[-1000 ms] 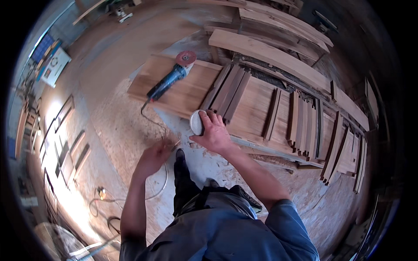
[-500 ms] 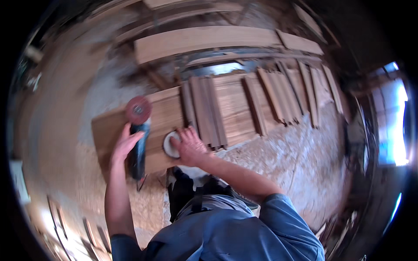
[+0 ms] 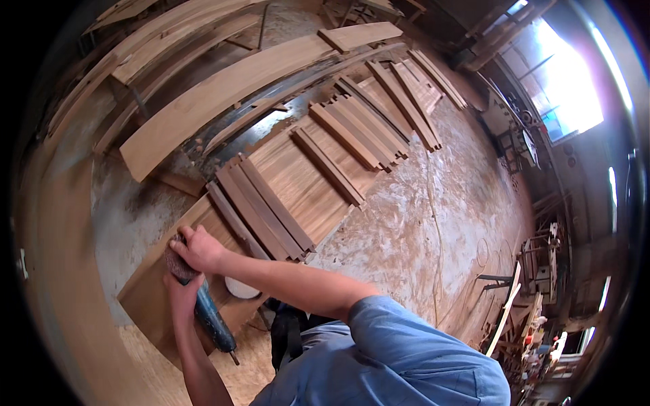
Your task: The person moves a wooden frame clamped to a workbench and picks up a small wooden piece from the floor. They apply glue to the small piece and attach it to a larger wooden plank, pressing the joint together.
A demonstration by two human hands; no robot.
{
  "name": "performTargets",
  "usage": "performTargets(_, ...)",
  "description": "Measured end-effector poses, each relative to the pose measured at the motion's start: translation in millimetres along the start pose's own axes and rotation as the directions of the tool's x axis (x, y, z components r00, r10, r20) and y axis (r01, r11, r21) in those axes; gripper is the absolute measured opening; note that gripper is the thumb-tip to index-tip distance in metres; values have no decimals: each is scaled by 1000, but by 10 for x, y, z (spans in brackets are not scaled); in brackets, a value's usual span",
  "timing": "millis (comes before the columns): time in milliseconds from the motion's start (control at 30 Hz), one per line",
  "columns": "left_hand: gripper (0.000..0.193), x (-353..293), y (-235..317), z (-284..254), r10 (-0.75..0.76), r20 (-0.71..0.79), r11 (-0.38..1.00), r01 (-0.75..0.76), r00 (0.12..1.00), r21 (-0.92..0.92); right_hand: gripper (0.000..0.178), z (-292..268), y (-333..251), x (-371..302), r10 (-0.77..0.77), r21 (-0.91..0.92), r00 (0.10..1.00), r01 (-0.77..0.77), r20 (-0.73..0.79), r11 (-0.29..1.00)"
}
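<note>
An angle grinder [image 3: 215, 321] with a dark teal body lies tilted over the near left end of a wooden plank bench [image 3: 145, 294]. My left hand [image 3: 183, 294] is closed round the grinder near its head. At the head, my right hand [image 3: 202, 250] grips the edge of the reddish sanding disc [image 3: 179, 260]; the fingertips are partly hidden behind it. Partly under my right forearm, a round white pad [image 3: 242, 289] rests on the plank, touched by neither hand.
Dark wooden strips [image 3: 261, 206] lie across the plank just beyond my right forearm. Farther right are a single strip [image 3: 330, 167] and a group of strips [image 3: 361, 132]. Long boards [image 3: 250, 84] stand on supports behind. A cord [image 3: 433, 223] crosses the dusty floor.
My right hand has left the white pad and moved left onto the grinder's disc. My left hand has closed round the grinder's head. The view has turned, showing more of the right side.
</note>
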State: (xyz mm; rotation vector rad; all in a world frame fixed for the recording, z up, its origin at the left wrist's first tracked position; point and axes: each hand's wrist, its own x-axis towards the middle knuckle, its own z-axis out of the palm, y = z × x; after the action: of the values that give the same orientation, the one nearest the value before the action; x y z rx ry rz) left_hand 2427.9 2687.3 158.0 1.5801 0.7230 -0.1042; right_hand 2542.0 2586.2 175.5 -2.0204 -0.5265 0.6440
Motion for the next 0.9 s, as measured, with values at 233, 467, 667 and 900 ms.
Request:
performTargets(233, 62, 10, -144, 50, 157, -71, 988, -156, 985, 20, 52, -53, -57, -8, 147, 116, 988, -141, -45, 983)
performTargets(467, 83, -424, 113, 105, 184, -118, 979, -192, 976, -63, 52, -40, -252, -243, 41, 175, 980, -6, -194, 985)
performTargets(667, 78, -847, 105, 371, 343, -318, 924, -257, 884, 283, 59, -46, -119, -480, 13, 358, 988, 45, -156, 933)
performTargets(900, 76, -1491, 246, 913, 416, -403, 808, -128, 815, 575, 66, -544, -182, -960, 33, 405, 999, -18, -30, 914)
